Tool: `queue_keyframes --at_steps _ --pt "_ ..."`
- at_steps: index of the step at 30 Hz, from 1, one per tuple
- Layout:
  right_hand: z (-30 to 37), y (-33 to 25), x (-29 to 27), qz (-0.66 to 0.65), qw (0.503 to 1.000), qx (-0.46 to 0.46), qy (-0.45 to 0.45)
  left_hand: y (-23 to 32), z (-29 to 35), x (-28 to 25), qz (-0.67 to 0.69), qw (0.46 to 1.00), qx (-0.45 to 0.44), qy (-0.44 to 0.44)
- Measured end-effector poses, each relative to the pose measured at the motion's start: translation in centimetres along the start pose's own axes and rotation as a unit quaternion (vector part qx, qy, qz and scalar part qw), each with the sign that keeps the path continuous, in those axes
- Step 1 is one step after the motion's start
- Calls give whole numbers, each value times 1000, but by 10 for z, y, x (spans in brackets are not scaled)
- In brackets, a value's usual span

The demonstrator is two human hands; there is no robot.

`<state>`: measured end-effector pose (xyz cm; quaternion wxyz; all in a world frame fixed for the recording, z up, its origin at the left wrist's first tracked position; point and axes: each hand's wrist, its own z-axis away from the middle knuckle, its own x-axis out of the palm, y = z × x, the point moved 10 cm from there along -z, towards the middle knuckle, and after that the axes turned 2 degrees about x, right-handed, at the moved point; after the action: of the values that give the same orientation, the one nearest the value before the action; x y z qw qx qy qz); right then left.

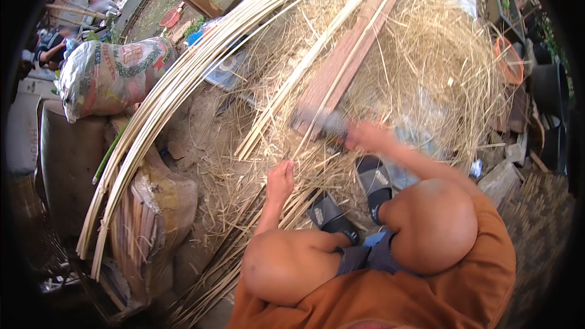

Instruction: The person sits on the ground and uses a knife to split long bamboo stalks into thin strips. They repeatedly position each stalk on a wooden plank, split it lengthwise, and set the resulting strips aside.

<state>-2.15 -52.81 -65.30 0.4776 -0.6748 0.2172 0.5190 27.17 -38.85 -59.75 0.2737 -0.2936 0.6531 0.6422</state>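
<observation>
My left hand (pixel 280 180) is closed in front of my left knee, gripping the near end of a thin pale bamboo strip (pixel 351 61). The strip runs away from me along a long reddish-brown wooden board (pixel 336 68). My right hand (pixel 367 137) is wrapped round a dark-and-grey tool (pixel 326 123), smeared by motion, at the near end of the board. Its exact kind cannot be made out, and it covers part of the strip. More pale strips (pixel 268 123) lie just left of the board.
Curly shavings (pixel 420 61) are heaped around the board. A long bundle of bamboo strips (pixel 183 79) arches along the left, beside a stuffed printed sack (pixel 119 76). More strips (pixel 244 250) lie by my left leg. An orange basket (pixel 509 61) stands at right. People are at far left.
</observation>
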Motion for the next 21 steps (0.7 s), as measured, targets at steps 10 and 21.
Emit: queue_keyframes --at_steps 10,21 --pt "9 -101 3 -75 994 -73 -34 -7 -7 -2 -194 977 -39 -75" --pt "14 -17 -60 -103 987 95 80 -35 -1 8 5 981 -147 -125"
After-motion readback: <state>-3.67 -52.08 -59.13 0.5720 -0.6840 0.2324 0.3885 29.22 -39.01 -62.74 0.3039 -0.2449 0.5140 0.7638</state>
